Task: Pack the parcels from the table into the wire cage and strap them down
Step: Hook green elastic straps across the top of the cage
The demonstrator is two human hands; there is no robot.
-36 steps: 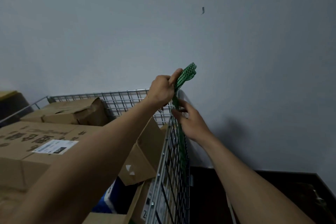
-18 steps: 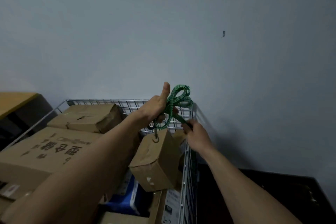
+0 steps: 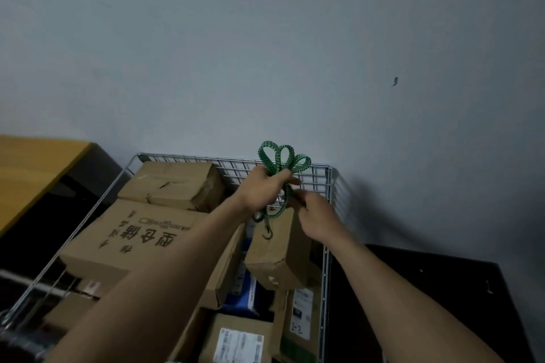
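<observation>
A wire cage (image 3: 326, 247) stands against the wall, filled with several cardboard parcels (image 3: 138, 237). Above its far right corner my left hand (image 3: 262, 188) grips a bunched green elastic strap (image 3: 283, 158), whose loops stick up over my fist. A dark metal hook (image 3: 267, 231) hangs from the strap below my hand, in front of a small tilted box (image 3: 277, 256). My right hand (image 3: 317, 219) is just to the right and pinches a strand of the same strap; its fingertips are blurred.
A yellow tabletop (image 3: 32, 168) shows at the left beyond the cage. A dark surface (image 3: 427, 289) lies right of the cage. The grey wall (image 3: 265, 53) is close behind the cage's back rim.
Both hands have come inward from the cage's right side wall, over the parcels. The strap, first stretched up straight, is now bunched in loops with its hook dangling. The view has tilted down.
</observation>
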